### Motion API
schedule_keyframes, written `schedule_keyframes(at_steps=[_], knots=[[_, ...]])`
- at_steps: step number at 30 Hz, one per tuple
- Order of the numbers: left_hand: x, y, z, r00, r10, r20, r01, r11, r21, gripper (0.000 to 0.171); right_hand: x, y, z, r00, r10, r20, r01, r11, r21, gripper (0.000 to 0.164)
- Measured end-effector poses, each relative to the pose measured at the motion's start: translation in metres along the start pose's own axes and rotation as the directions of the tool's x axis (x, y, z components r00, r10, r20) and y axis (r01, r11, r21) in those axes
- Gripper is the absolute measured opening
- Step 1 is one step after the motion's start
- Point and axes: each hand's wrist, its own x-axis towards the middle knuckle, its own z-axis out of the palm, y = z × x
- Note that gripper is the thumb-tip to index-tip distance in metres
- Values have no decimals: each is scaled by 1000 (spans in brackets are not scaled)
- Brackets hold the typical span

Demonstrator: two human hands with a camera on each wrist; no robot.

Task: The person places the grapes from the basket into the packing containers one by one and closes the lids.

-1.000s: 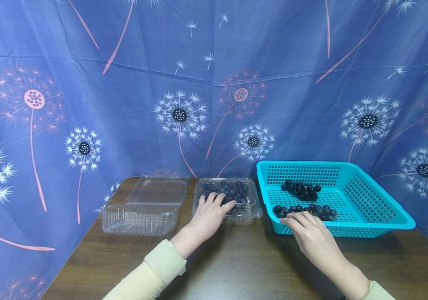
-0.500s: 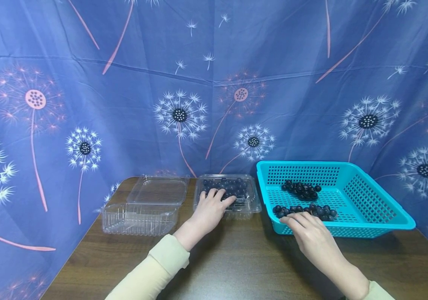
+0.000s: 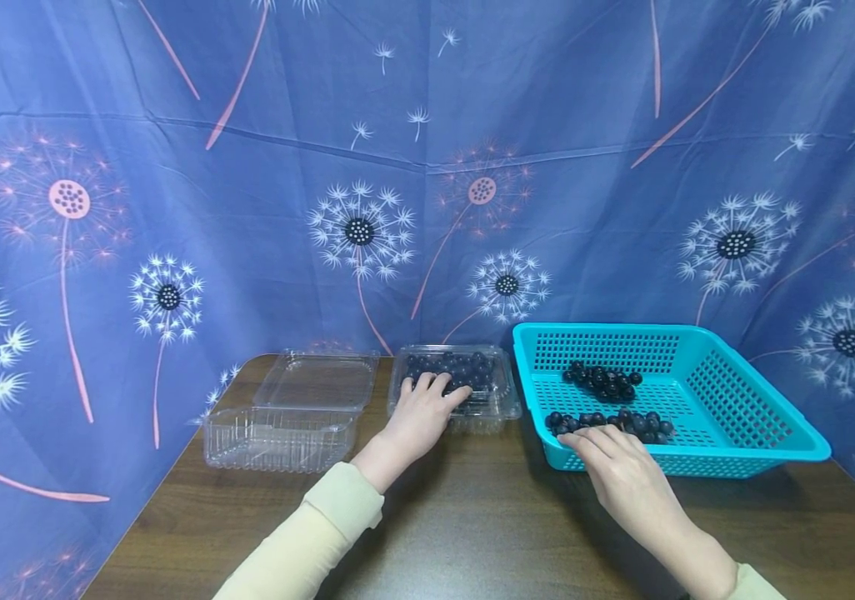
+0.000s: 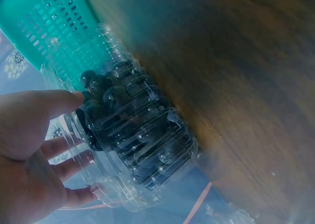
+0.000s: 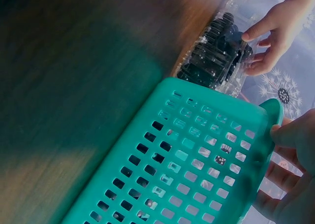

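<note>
In the head view my left hand [image 3: 423, 415] rests with spread fingers on the lid of a clear plastic clamshell box [image 3: 501, 400]. Dark grapes [image 4: 118, 98] fill that box under the lid, and the left wrist view shows my thumb at its rim. My right hand [image 3: 636, 475] holds the near rim of a turquoise plastic basket [image 3: 727, 458]. The right wrist view has the thumb on the rim's outer side and the fingers over its top. Inside the basket lie two bunches of dark grapes, a near bunch [image 3: 648, 427] and a far bunch [image 3: 603, 382].
A second clamshell box [image 3: 281, 442] stands at the left with no fruit in it, its lid [image 3: 318, 379] folded back behind it. All stand on a brown wooden table [image 3: 472, 533]. A blue dandelion-print cloth [image 3: 247, 208] hangs right behind.
My left hand and the grape-filled box have moved slightly away from me, toward the cloth. The right hand and the basket have stayed in place.
</note>
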Motion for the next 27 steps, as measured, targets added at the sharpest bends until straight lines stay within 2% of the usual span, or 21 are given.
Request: schedule_keyframes(at_steps=[11,20,27], knots=[[10,-2,3,999,-43,34,42,999,16,46,0,-2,0,1000,-9,-14,9,1000,0,49],[19,-5,5,995,-57,76,59,998,-18,47,0,-1,2,1000,-6,-21,6,1000,-7,48],[22,-7,8,997,-57,59,59,998,-25,47,0,-1,1,1000,4,0,-4,1000,-12,48]])
